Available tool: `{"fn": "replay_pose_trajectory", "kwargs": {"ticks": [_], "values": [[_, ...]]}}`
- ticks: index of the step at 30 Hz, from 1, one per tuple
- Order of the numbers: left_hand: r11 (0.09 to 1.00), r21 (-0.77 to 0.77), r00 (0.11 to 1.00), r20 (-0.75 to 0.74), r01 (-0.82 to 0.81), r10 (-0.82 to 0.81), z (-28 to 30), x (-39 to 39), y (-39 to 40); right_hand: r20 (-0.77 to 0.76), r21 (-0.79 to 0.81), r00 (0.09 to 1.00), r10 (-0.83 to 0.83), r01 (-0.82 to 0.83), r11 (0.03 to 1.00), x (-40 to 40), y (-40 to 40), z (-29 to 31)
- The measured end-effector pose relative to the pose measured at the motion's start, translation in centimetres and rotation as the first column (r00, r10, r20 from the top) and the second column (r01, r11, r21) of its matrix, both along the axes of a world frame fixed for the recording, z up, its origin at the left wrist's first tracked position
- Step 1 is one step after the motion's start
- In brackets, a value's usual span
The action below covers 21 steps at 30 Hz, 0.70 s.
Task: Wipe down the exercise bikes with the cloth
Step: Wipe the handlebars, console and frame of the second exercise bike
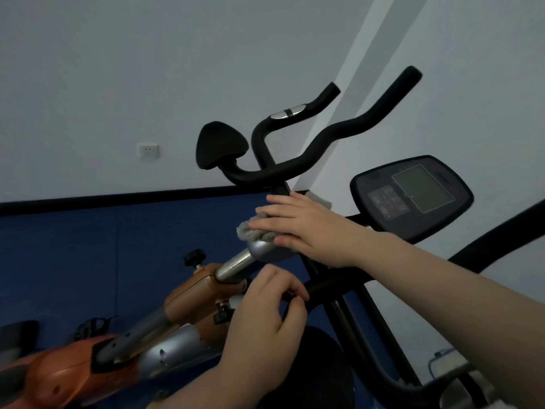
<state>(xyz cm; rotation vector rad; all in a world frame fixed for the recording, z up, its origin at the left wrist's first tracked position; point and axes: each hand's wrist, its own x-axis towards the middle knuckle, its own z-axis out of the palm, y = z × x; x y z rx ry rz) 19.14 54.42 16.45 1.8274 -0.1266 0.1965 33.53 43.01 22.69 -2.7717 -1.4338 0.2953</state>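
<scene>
Now, starting at the left of my view, the orange exercise bike frame [53, 376] slopes up toward the middle, its shell glossy and smooth, with silver plastic covers and a brown clamp block carrying a small black ribbed adjustment knob [194, 256]. A polished steel post [236, 262] rises out of that clamp, bright and slightly scuffed.

My left hand [265, 317] sits just below the post, fingers curled around a thin black bar [324, 286] of the bike to steady things. Above it my right hand [300, 228] lies flat, fingers straight and together, pressing the grey terry cloth [250, 233] onto the rounded silver cap [265, 250] at the top of the post. The cloth looks nubby and soft, bunched at the fingertips.

I judge I am mid-wipe on this stem joint, with most of the bike not yet done. Next I would sweep the cloth up the matte black curved handlebars [324, 143], which look rubbery or foam-coated and will drag on the fabric, so a wrapping grip would suit better than a flat palm.

Further right, the black oval console with its grey screen [413, 193] belongs to a second machine; its buttons and flat display call for light pressure.
</scene>
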Motion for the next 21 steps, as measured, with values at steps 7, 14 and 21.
{"fn": "replay_pose_trajectory", "kwargs": {"ticks": [7,14,21], "values": [[0.993,0.067,0.99,0.093,0.095,-0.101,0.8,1.2,1.2,-0.255,-0.007,0.701,-0.666,0.687,0.727,0.2,-1.6,-1.6],[0.997,0.06,0.978,0.206,-0.055,0.042,2.5,9.7,3.6,-0.256,-0.047,0.496,-0.83,0.851,0.523,-0.8,1.1,-2.2],[0.988,0.14,0.958,0.27,0.061,-0.097,1.2,14.9,2.1,-0.368,-0.04,0.263,-0.892,0.954,0.297,-1.5,0.4,0.6]]}}
